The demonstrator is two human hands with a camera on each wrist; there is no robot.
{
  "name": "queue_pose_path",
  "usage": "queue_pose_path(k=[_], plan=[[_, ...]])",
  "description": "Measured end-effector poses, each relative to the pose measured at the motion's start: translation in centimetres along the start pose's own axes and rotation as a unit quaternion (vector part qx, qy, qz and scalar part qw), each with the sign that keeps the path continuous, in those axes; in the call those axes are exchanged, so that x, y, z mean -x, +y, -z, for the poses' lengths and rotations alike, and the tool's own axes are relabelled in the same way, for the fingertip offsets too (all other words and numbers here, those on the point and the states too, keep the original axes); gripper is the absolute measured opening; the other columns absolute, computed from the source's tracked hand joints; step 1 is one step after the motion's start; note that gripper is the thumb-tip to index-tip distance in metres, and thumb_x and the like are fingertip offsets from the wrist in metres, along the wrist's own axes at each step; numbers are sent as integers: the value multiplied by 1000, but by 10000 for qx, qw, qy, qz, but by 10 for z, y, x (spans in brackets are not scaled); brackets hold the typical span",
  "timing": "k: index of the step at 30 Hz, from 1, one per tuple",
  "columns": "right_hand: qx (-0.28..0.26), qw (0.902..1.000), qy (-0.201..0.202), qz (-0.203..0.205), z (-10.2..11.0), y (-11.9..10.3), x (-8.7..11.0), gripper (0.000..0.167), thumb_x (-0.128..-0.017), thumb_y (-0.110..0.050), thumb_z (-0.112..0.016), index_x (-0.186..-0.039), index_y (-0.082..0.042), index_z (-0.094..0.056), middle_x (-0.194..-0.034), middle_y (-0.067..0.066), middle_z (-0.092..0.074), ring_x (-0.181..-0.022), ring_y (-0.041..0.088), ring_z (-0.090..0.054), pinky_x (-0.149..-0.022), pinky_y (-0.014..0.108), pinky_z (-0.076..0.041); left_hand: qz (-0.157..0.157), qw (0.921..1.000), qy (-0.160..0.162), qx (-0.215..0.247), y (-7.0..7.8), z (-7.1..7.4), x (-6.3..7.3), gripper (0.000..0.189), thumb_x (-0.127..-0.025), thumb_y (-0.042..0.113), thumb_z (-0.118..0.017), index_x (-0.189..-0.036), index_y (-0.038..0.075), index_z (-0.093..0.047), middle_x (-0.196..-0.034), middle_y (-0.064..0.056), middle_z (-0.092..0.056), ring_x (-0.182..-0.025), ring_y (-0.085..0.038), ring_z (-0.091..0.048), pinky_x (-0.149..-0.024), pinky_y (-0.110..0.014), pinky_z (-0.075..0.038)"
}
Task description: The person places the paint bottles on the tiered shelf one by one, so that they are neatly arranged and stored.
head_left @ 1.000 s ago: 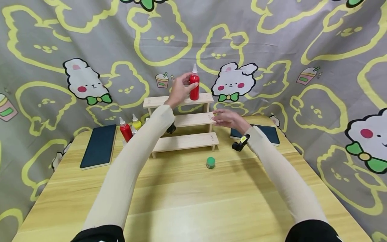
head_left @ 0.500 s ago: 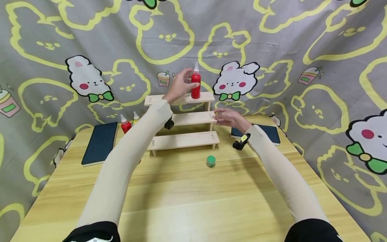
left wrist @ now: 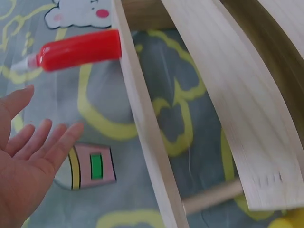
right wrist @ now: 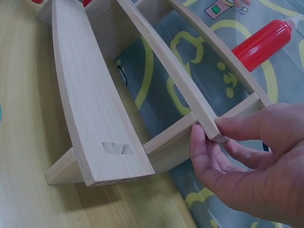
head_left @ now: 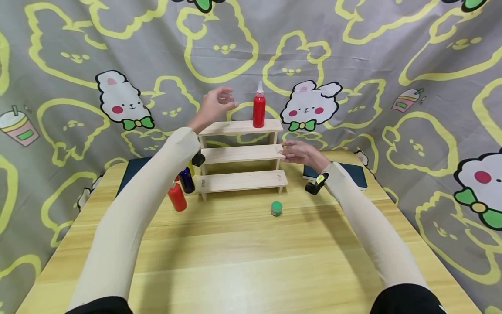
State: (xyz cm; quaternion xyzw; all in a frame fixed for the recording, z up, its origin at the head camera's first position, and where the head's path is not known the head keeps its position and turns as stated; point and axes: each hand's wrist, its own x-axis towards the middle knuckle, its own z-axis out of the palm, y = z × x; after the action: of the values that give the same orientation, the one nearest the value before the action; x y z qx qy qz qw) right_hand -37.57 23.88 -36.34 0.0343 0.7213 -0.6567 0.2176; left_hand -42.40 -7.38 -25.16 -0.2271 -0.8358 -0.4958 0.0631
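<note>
A red squeeze bottle [head_left: 259, 111] with a white pointed nozzle stands upright on the top tier of a three-step wooden shelf [head_left: 245, 181], towards its right end. My left hand [head_left: 215, 104] hovers left of the bottle, apart from it, fingers loosely bent around nothing. In the left wrist view that hand [left wrist: 33, 156] shows an empty palm facing the red bottle [left wrist: 80, 50]. At the shelf's right side, my right hand [head_left: 300, 153] pinches the end of the middle tier, thumb and fingers on either face of the board in the right wrist view.
Left of the shelf, partly behind my left sleeve, stand a red bottle [head_left: 178, 197] and a dark blue bottle [head_left: 187, 180]. A small green-lidded jar [head_left: 276, 208] sits in front of the shelf. Dark flat books lie at left [head_left: 131, 172] and right [head_left: 354, 174]. A patterned curtain [head_left: 243, 48] hangs behind.
My left hand has let go of the red bottle and moved left from it, leaving it on the top tier. The right hand keeps its hold on the shelf.
</note>
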Motion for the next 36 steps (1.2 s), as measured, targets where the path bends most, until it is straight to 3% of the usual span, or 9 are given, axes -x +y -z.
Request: queue_pose_path(k=[4, 8, 13, 18, 25, 27, 32, 36], plan=[[-61, 10000, 19, -38, -1, 2, 0, 67, -106, 4, -52, -165, -1, -20, -119, 11, -49, -81, 10, -62, -90, 25, -59, 57, 9998, -39, 172, -6, 19, 14, 57, -101, 21, -72, -151, 3, -51, -139, -19, -63, -129, -30, -62, -106, -44, -54], [-114, 9999, 40, -99, 1, 4, 0, 67, -105, 4, -53, -164, -1, -22, -119, 12, -50, -81, 11, -64, -87, 24, -59, 169, 9997, -27, 164, -12, 38, 28, 55, -102, 23, -70, -149, 2, -51, -136, -19, -63, -124, -28, -63, -103, -40, -56], [-94, 9999, -5, -112, 5, 5, 2, 68, -106, 3, -52, -165, -1, -20, -119, 11, -50, -84, 11, -63, -95, 27, -58, 307, 9995, 30, -73, -19, 61, 43, 54, -103, 26, -69, -148, 1, -52, -138, -19, -63, -118, -23, -64, -99, -33, -57], [-51, 9999, -116, -104, 8, 5, 4, 70, -107, 3, -49, -166, -1, -12, -115, 8, -49, -82, 9, -60, -93, 25, -57, 391, 9989, 84, -252, -28, 79, 59, 54, -103, 32, -68, -147, 4, -54, -138, -15, -64, -122, -22, -63, -104, -38, -54], [-324, 9992, -239, -23, 7, 2, 0, 65, -107, 6, -48, -164, 1, -17, -102, 5, -57, -80, 11, -63, -86, 24, -59, 454, 9972, 229, -546, -45, 102, 89, 57, -103, 39, -68, -146, 5, -55, -142, -14, -61, -126, -28, -60, -110, -50, -50], [-350, 9990, -281, -15, 6, 1, -1, 65, -107, 5, -48, -164, 1, -17, -102, 5, -58, -81, 11, -64, -88, 25, -59, 496, 9969, 162, -592, -51, 108, 97, 55, -103, 39, -68, -145, 6, -56, -142, -14, -62, -126, -26, -60, -110, -47, -50], [-278, 9995, -161, -46, 4, 1, -1, 65, -107, 4, -50, -164, 0, -19, -106, 6, -57, -80, 11, -64, -86, 25, -59, 582, 9966, -89, -571, -66, 113, 116, 50, -103, 37, -67, -142, 6, -59, -138, -15, -65, -110, -11, -66, -96, -23, -54], [-292, 9995, -136, -65, 2, 1, -1, 67, -107, 4, -51, -165, -1, -19, -109, 7, -55, -81, 11, -64, -84, 24, -59, 509, 9974, -49, -498, -75, 112, 134, 45, -104, 35, -66, -139, 6, -61, -132, -10, -68, -100, -2, -66, -87, -14, -52]])
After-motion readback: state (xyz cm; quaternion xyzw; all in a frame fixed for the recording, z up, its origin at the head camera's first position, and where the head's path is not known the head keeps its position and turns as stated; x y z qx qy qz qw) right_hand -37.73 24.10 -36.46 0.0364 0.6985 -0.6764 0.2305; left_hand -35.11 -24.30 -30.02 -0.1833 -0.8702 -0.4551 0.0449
